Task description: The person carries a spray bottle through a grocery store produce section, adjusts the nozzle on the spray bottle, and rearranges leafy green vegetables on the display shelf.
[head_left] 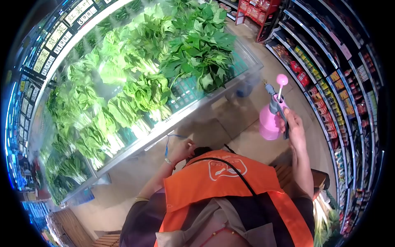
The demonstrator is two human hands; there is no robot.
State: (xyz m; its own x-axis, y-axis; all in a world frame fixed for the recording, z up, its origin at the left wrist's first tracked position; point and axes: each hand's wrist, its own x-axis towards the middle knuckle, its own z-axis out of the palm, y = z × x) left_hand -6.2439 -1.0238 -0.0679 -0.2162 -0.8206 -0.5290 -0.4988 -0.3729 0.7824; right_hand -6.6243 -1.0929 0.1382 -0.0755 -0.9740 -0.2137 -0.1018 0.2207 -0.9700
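Note:
A pink pump spray bottle (269,124) with a grey nozzle head and a pink plunger knob is in my right hand (293,125), out to the right above the floor. The fingers wrap around its dark grey handle. My left hand (184,150) is close to the front of my orange apron (222,171), loosely bent, with nothing visible in it; part of its fingers is hard to see against dark cloth. Left of both hands, bunches of leafy greens (123,109) lie in rows on a lit display, with darker leaves (201,53) at its far right end.
A metal-edged rim (164,125) borders the produce display, and pale mist hangs over the greens. Price signs (51,49) line its back. Packed grocery shelves (329,94) curve along the right. A red rack (259,18) stands farther off. More vegetables (325,218) lie at lower right.

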